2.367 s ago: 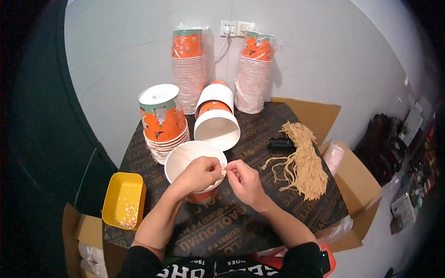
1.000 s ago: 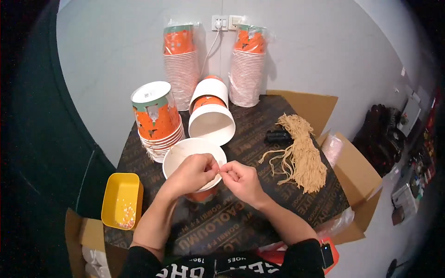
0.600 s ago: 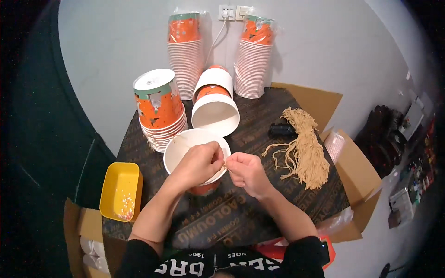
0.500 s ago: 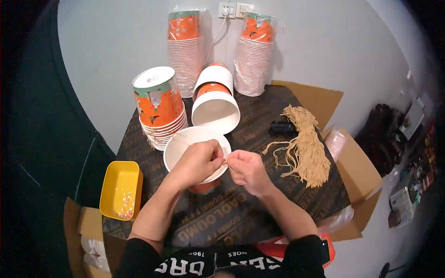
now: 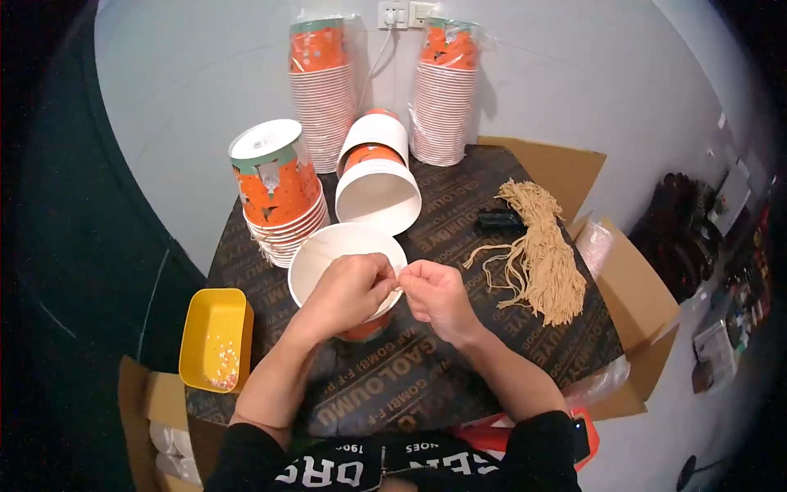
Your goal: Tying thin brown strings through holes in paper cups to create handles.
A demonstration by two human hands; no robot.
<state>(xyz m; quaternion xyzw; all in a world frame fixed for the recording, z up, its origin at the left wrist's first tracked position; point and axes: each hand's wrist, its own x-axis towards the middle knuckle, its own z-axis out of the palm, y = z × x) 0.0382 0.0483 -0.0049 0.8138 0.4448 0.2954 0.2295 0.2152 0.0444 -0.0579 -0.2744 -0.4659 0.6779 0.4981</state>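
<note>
A white-lined paper bucket [image 5: 308, 261] with an orange outside stands in front of me, its mouth facing up. My left hand [image 5: 351, 287] reaches over its opening, fingertips pinched together near the right rim. Just outside that rim, my right hand [image 5: 438, 299] pinches close against the left fingertips. Between them is a thin tan cord [image 5: 397, 289], mostly covered by the fingers. To the right lies a loose bundle of tan cords [image 5: 545, 258], with several strands straying toward the bucket.
Behind the bucket are a stack of upturned orange buckets [image 5: 275, 193], buckets on their sides [image 5: 379, 197] and two tall wrapped stacks [image 5: 320, 107] [image 5: 445, 107]. A yellow bin [image 5: 193, 344] with small bits sits left. A black object [image 5: 498, 220] lies beside the cords; cardboard boxes [image 5: 643, 295] flank the table.
Both hands stay pinched at the bucket's right rim, with only small finger movements. The whole view has shifted slightly.
</note>
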